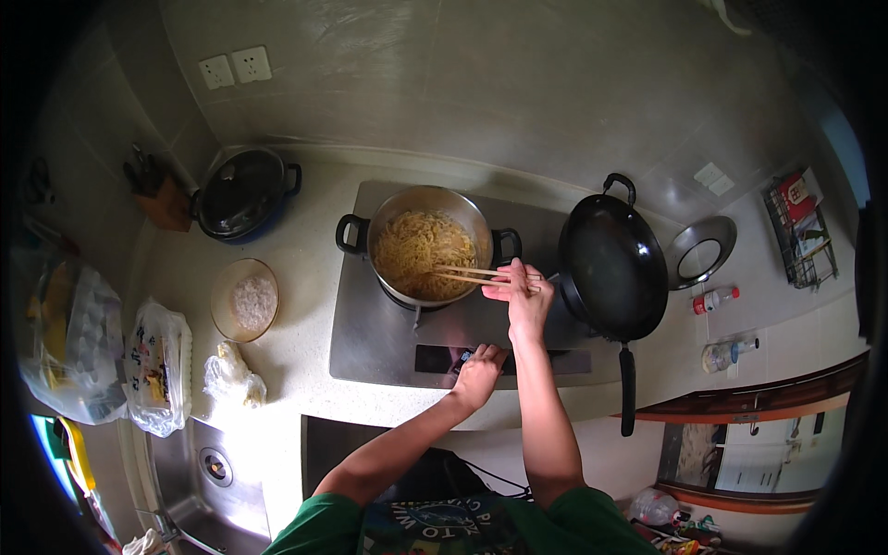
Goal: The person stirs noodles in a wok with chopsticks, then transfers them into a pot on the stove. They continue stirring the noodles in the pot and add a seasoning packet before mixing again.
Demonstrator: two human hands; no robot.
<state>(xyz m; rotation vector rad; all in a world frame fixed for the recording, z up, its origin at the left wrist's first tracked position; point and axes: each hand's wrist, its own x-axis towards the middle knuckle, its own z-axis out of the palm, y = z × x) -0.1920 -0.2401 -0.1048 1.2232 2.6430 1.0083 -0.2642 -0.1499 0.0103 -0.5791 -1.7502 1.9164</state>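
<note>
My right hand [525, 295] grips a pair of wooden chopsticks [466, 271], their tips down in the noodles [416, 243]. The noodles fill a good part of a two-handled steel pot [479, 211], which sits on the left burner of a steel gas stove [361, 347]. At the stove's front, my left hand [479, 374] rests on the dark control strip [431, 359], its fingers bent over a part they mostly hide; I cannot tell whether they grip it. A black wok [614, 263] stands on the right burner, just right of my right hand.
Left of the stove are a glass bowl [253, 302] with pale contents, a tied plastic bag [234, 381], a lidded dark pot [243, 194] and a knife block [163, 201]. The wok's handle [627, 395] juts past the counter's front edge. A steel sink [201, 499] lies lower left.
</note>
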